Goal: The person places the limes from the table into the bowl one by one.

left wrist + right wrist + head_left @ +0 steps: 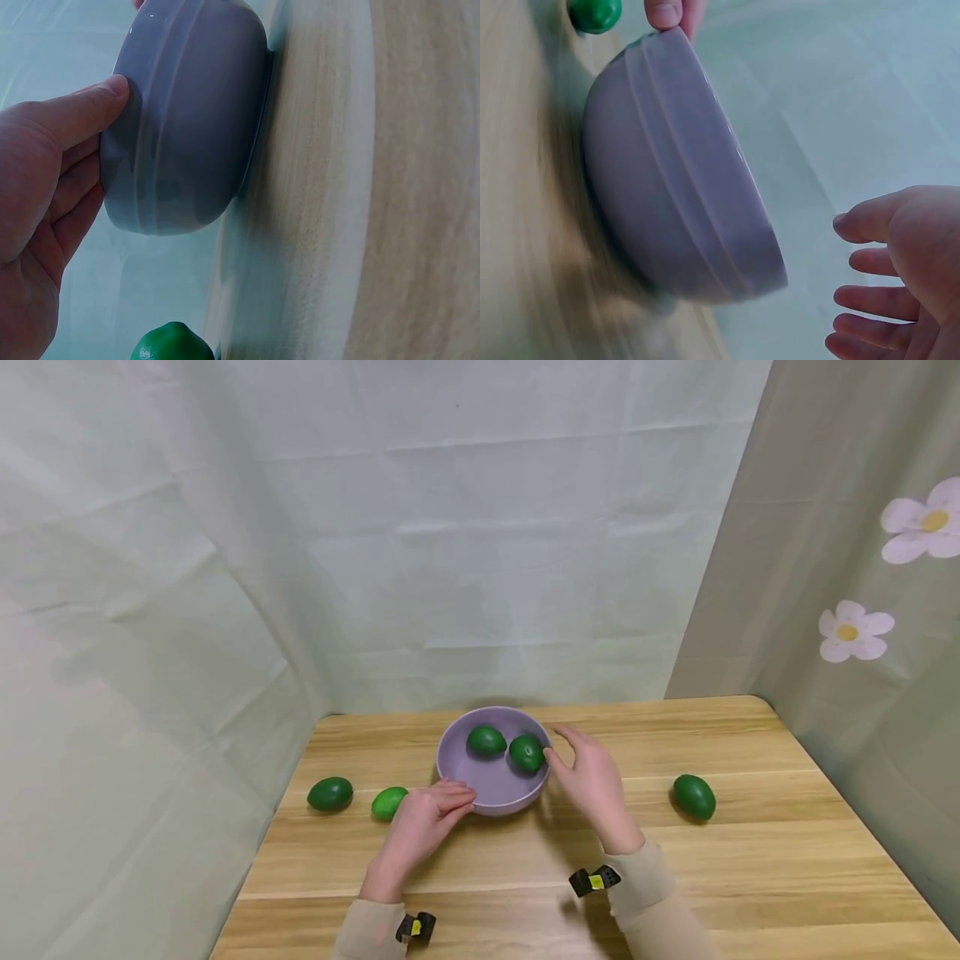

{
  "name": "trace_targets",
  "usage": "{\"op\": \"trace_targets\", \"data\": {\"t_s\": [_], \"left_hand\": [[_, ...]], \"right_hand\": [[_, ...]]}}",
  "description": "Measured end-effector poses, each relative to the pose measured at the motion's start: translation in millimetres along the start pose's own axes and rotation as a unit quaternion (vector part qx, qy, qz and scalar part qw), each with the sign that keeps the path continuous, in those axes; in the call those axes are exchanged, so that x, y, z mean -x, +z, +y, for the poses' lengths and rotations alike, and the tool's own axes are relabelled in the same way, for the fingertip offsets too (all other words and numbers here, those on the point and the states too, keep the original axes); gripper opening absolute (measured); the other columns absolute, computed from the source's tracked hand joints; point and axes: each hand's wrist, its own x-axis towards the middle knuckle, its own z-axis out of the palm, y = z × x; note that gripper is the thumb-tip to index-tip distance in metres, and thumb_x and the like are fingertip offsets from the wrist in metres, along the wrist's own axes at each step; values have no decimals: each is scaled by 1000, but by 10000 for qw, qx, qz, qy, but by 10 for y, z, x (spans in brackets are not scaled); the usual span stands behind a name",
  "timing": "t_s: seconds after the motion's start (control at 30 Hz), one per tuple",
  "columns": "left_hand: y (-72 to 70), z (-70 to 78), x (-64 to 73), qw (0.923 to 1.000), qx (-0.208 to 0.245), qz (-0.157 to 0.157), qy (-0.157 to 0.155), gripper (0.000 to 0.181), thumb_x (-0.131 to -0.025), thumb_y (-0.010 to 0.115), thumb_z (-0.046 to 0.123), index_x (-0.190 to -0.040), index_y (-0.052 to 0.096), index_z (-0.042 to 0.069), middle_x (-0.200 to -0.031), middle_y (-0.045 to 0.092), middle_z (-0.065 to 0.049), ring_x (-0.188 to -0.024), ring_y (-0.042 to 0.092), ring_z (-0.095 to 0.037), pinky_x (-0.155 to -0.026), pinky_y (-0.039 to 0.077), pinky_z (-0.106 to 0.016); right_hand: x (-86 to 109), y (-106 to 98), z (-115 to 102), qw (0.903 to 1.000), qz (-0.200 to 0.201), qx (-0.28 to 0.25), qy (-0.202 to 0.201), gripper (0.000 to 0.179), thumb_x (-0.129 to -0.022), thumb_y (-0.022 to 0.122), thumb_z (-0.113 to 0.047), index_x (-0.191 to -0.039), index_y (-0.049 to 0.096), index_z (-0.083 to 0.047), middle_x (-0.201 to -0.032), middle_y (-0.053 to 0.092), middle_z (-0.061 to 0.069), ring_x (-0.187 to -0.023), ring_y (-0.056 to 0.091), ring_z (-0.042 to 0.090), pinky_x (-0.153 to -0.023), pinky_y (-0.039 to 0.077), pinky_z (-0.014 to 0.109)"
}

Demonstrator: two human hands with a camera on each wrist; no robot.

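Observation:
A round purple bowl [483, 778] stands toward the back of the table, with two dark green limes [487, 741] inside. My left hand [426, 817] pinches its front-left rim, thumb on the outer wall and fingers reaching over the edge, as the left wrist view of the bowl [199, 112] shows. At the right side of the rim is my right hand [592, 781], its fingers spread and slightly bent. In the right wrist view that hand [907, 277] holds nothing and stands apart from the bowl wall. A brighter green lime [389, 803] lies just left of my left hand.
One dark green lime [330, 794] sits near the left edge of the wooden table [780, 860]; another dark lime [693, 797] lies to the right. A pale curtain [480, 568] hangs behind the table, with flowered cloth [810, 552] at the right.

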Motion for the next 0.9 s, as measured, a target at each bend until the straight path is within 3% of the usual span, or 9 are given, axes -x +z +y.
{"op": "trace_targets", "data": {"t_s": [0.27, 0.9], "left_hand": [[-12, 3, 7, 10000, -24, 8, -3, 22, -93, 85, 13, -115, 85, 9, -115, 81, 0, -116, 74, -20, -114, 52, -42], [-7, 2, 0, 9999, -50, -86, -95, 21, -95, 84, 14, -115, 85, 11, -116, 80, 1, -118, 74, -19, -115, 52, -39]], "right_hand": [[124, -142, 130, 9998, 145, -26, 115, 45, -102, 75, -30, -141, 70, -8, -140, 68, 20, -132, 62, 42, -111, 52, 61], [186, -440, 287, 9994, 269, -4, 232, 40, -105, 71, -27, -137, 71, -3, -138, 67, 26, -131, 61, 48, -109, 51, 67]]}}
